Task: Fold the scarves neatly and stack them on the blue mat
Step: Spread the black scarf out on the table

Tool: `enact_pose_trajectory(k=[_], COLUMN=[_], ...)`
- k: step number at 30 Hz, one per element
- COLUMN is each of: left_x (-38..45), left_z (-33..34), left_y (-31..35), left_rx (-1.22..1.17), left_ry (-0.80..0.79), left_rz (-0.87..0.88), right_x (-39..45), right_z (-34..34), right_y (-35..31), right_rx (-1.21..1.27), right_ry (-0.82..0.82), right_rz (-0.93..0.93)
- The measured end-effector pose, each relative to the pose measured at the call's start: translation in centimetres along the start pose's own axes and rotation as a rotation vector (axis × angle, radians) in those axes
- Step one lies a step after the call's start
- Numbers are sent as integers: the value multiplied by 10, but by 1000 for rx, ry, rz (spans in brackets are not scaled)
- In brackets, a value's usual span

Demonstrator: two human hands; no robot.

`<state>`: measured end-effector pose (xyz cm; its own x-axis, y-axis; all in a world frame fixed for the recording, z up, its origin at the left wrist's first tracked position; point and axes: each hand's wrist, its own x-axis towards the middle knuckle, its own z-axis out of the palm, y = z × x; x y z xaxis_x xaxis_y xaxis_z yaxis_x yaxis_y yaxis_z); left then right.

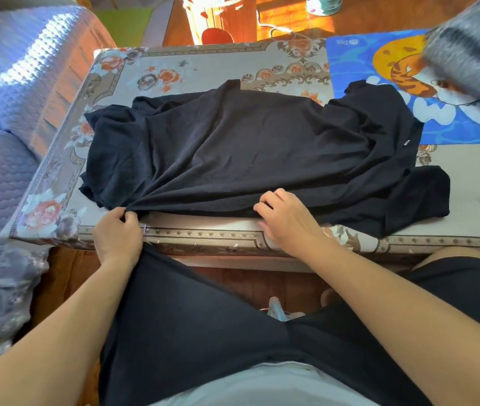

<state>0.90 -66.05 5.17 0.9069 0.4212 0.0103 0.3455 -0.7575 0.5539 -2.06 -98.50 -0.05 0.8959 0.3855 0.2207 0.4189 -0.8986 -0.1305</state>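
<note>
A large black scarf (247, 153) lies spread and rumpled across the floral-covered table (191, 68), its right end overlapping the blue mat (350, 63). More of the black cloth hangs off the near edge over my lap. My left hand (117, 230) pinches the scarf's near hem at the table's front edge. My right hand (285, 218) rests on the same hem further right, fingers curled onto the cloth. A folded grey striped fuzzy scarf (470, 54) sits on the mat at the far right.
A sofa with a lilac quilted cover (7, 112) stands close on the left. Beyond the table are a wooden stool (221, 19) and a fan base (323, 4) on the sunlit wooden floor. A plastic bag (276, 310) lies under the table between my knees.
</note>
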Motion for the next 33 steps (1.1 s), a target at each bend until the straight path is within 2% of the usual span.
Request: enact_pose_trajectory(k=[7,13,16,19,22,26,29,33], left_x=[-1,0,0,0,1,0,-1,-7], left_z=[-1,-2,-2,-2,-2,-2,-1,-8], left_y=[2,2,4,4,1,3,2,5], left_rx=[-27,-72,-75,-71,-69,-63,-53,136], left_ry=[7,18,11,2,-5,-2,-11,-1], left_rz=[-4,-19,-21,-27,-36,-22,18,198], right_x=[-3,-5,2,10,11,-1,-8,-14], right_z=[11,10,8,0,-14,-35,-55,-85], right_y=[15,18,12,10,15,24,26,29], right_rx=[-159,-190,-107,118,323,390,409,338], right_ry=[68,-13,36,97,-5,26,118,273], right_rz=[16,54,147,305,404,353,287,202])
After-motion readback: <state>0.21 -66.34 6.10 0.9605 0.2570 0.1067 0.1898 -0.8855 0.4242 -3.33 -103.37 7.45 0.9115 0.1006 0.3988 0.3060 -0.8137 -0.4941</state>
